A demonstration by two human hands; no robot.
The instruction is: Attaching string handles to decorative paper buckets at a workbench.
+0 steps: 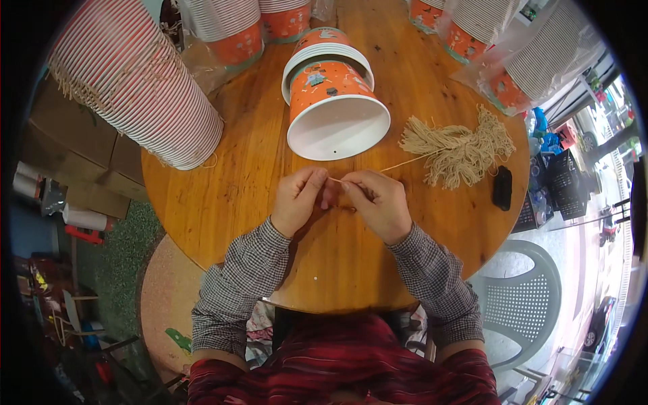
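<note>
Over the near middle of the table, my left hand (298,196) and my right hand (379,201) pinch a thin beige string (403,163) between thumbs and fingers. A short stretch of it spans the small gap between the hands, and its tail runs right toward a loose bundle of beige strings (466,145). Just beyond my fingers an orange patterned paper bucket (329,86) lies on its side. Its white mouth faces me, with a small dark hole near the rim. Another orange bucket (322,35) with a white rim lies behind it.
A tall stack of nested buckets (145,88), with strings hanging from it, stands at the left. Plastic-wrapped bucket stacks (226,30) line the far side, with more at far right (540,57). A small black object (502,188) sits near the right edge. A grey plastic chair (520,297) stands beside the table.
</note>
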